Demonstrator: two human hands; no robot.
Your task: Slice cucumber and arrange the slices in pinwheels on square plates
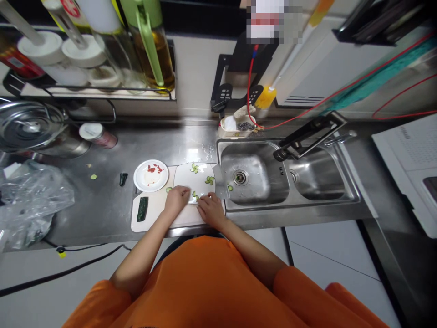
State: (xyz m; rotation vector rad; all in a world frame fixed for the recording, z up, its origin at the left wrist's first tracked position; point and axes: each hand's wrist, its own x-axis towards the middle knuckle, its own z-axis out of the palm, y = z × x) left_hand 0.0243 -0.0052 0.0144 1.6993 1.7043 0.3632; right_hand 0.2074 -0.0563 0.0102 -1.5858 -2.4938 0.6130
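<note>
A white square plate (186, 175) lies on the pale cutting board (157, 212), with green cucumber slices (209, 181) set on it in small pinwheel clusters. My left hand (176, 199) is at the plate's near left edge, its fingers curled together; what they may hold is hidden. At the near right edge rests my right hand (210, 208), fingers apart, the tips beside the nearest slice cluster (195, 195). A dark green cucumber piece (142, 209) lies on the board's left end. Behind it, a round white plate (139, 176) carries small red bits.
To the right is a double steel sink (254, 175) with a black faucet (297, 141). Left on the counter are a cucumber end (123, 179), a lidded can (98, 135), a clear plastic bag (37, 191) and a steel pot (68, 146). A condiment rack (102, 94) hangs above.
</note>
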